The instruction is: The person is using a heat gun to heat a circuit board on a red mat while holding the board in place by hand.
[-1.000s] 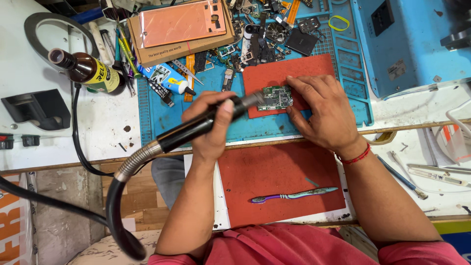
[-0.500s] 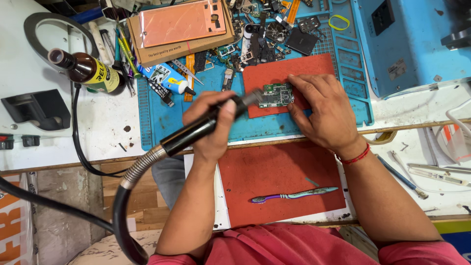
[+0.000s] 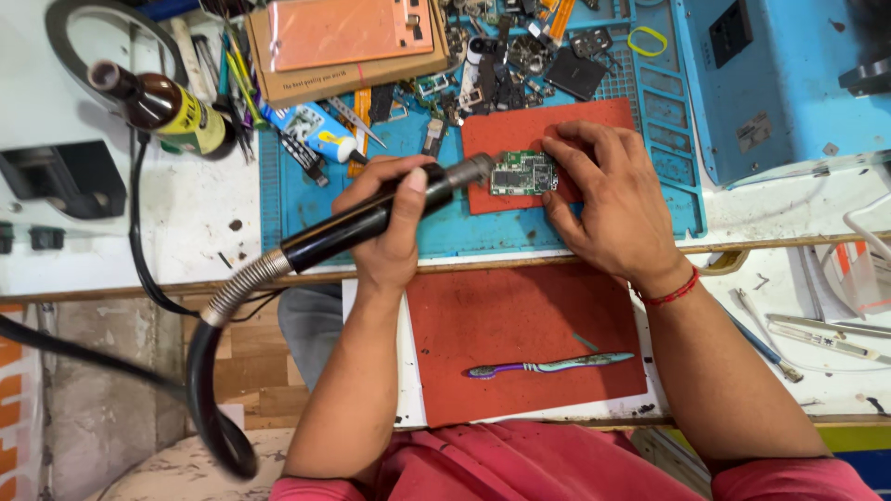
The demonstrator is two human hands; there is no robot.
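From the head camera I see my left hand [image 3: 394, 218] wrapped tight around the black handle of a hot-air wand [image 3: 371, 218], whose metal nozzle points right and ends just beside the left edge of a small green circuit board [image 3: 524, 173]. The wand's ribbed metal collar and thick black hose [image 3: 209, 371] run down off the front edge of the bench and loop below it.

The circuit board lies on a small red pad [image 3: 501, 139] that sits on the blue work mat [image 3: 306, 199], toward the mat's front right part. My right hand [image 3: 613, 204] rests flat beside the board, fingers curled narrow, with fingertips pressing its right and top edges; a red thread band circles that wrist.

Nearer to me, a larger red mat [image 3: 520, 325] lies over a white sheet at the front edge, and a toothbrush [image 3: 548, 366] lies on it. At the mat's back edge I see a flat cardboard box [image 3: 343, 42] and loose phone parts. A brown bottle [image 3: 162, 107] lies at the bench's back left.
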